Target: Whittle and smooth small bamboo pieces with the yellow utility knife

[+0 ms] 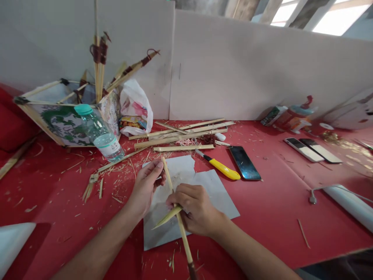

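A long pale bamboo strip (185, 242) slants over torn grey paper (217, 192), its lower end dark brown. My right hand (194, 206) is wrapped round the middle of the strip. A pointed greenish leaf-like piece (167, 217) sticks out leftward from under its fingers. Close beside the strip's upper end is my left hand (150, 181), with thumb and fingers pressed together; what they hold, if anything, is hidden. Beyond the paper lies a yellow utility knife (223, 168), blade pointing to the upper left.
Bamboo strips (180, 140) lie at the back. A water bottle (101, 136) leans by a frame box (67, 122) and a plastic bag (135, 105). On the right are a dark phone (244, 163), two more phones (304, 149) and a cable (312, 198). Shavings litter the red table (271, 225).
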### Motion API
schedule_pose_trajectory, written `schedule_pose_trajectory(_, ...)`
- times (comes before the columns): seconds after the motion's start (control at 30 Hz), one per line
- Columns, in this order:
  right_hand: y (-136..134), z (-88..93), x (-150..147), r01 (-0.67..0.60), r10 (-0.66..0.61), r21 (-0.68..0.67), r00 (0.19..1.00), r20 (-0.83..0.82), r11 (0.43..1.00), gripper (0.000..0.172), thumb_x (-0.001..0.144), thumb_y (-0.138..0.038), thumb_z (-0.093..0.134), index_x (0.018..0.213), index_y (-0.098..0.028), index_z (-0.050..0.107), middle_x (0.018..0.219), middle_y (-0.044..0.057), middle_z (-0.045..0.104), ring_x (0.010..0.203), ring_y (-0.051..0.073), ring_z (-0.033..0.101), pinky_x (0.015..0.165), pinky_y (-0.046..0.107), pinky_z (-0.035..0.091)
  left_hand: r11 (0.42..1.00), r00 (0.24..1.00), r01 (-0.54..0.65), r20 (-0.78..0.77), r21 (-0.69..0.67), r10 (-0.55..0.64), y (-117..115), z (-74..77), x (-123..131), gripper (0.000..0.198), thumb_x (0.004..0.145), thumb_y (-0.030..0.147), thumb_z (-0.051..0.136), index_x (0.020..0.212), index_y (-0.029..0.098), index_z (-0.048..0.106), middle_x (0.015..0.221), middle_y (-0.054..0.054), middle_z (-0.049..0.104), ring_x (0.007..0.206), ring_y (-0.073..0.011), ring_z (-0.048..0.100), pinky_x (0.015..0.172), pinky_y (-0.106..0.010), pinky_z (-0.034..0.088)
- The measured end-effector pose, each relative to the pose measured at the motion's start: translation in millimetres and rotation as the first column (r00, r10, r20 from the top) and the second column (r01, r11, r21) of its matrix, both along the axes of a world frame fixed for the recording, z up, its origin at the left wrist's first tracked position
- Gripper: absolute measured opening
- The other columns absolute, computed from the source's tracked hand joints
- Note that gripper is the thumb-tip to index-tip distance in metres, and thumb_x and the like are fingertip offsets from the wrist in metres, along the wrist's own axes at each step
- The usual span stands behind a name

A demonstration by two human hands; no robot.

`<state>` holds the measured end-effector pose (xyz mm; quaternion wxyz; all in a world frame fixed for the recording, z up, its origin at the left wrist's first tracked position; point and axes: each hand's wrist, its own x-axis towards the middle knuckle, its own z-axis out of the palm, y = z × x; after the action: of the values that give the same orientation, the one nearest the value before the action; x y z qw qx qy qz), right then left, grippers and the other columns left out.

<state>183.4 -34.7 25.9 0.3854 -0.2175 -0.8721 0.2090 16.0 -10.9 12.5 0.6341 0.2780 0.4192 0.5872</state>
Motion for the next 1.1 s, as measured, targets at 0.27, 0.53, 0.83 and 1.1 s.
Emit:
schedule_pose_trajectory(0.27, -5, -6.9, -4, -0.015, 0.01, 0.044, 0.995, 0.099, 0.999, 0.027, 0.077, -0.006, 0.046, 0.094, -0.019, 0.062, 0.076, 0.002, 0.061, 0.065, 0.016, 0.053, 0.057, 0.028, 0.04, 0.997, 1.0, 0.002, 0.026, -0.075, 0.0, -4, 7.0, 2, 0.025, 0.072, 0.036, 0.083, 0.08, 0.016, 0.069, 0.07, 0.002, 0.063, 0.057, -0.0063, 0.054, 0.051, -0.016, 0.042)
schedule_pose_trajectory(0.53, -7, -8.1, -6, -0.065, 0.064, 0.008, 0.993, 0.095, 0.998, 0.031, 0.077, -0.006, 0.05, 0.102, -0.019, 0.062, 0.081, 0.003, 0.064, 0.067, 0.016, 0.055, 0.058, 0.027, 0.042, 0.994, 0.996, 0.062, 0.07, -0.093, -0.056, -5, 12.7, 3, 0.024, 0.074, 0.035, 0.082, 0.079, 0.016, 0.067, 0.068, 0.003, 0.061, 0.055, -0.0056, 0.052, 0.049, -0.015, 0.04)
schedule_pose_trajectory(0.83, -9, -9.2, -6, -0.089, 0.089, -0.009, 0.988, 0.127, 0.996, 0.038, 0.077, -0.009, 0.052, 0.113, -0.02, 0.06, 0.08, 0.002, 0.062, 0.065, 0.016, 0.053, 0.057, 0.027, 0.041, 0.981, 0.976, 0.182, 0.133, -0.073, -0.171, -9, 13.8, -1, 0.022, 0.078, 0.034, 0.08, 0.084, 0.017, 0.067, 0.077, 0.002, 0.061, 0.063, -0.006, 0.055, 0.057, -0.015, 0.045)
schedule_pose_trajectory(1.1, -6, -0.4, 4, -0.117, 0.084, -0.192, 0.981, -0.173, 0.974, 0.038, 0.092, -0.02, 0.042, 0.125, -0.02, 0.061, 0.077, 0.002, 0.058, 0.062, 0.016, 0.052, 0.059, 0.029, 0.044, 0.967, 0.963, 0.255, 0.088, -0.013, -0.253, -11, 9.5, 2, 0.023, 0.076, 0.033, 0.082, 0.075, 0.017, 0.065, 0.068, 0.002, 0.057, 0.055, -0.0058, 0.049, 0.051, -0.016, 0.041)
